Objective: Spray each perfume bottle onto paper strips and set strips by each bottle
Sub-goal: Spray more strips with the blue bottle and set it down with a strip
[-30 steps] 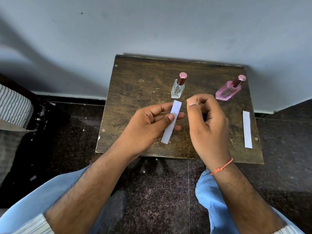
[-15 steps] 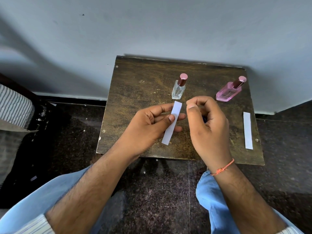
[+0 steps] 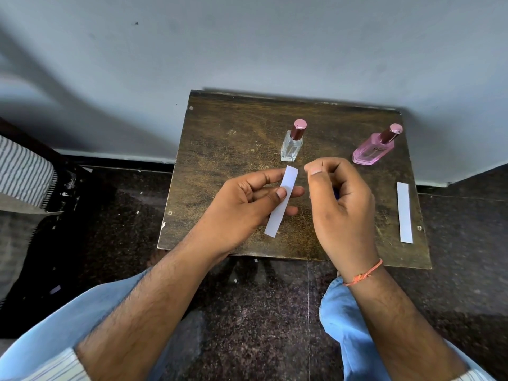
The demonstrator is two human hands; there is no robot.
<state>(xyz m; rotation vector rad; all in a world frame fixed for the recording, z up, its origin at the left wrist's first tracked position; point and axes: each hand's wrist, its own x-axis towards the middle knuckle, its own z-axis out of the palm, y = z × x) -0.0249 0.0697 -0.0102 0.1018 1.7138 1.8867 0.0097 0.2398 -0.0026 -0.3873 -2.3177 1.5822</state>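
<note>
Our left hand [image 3: 242, 207] still pinches the paper strip [image 3: 281, 200] just before the clear bottle [image 3: 292, 144]. Our right hand [image 3: 341, 204] stays curled round something dark, barely visible; little has shifted, so spraying seems underway.

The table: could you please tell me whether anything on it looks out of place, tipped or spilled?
Nothing stands out. The clear perfume bottle and the pink perfume bottle stand capped on the wooden table, no spill shows, and one paper strip lies flat near the right edge.
</note>
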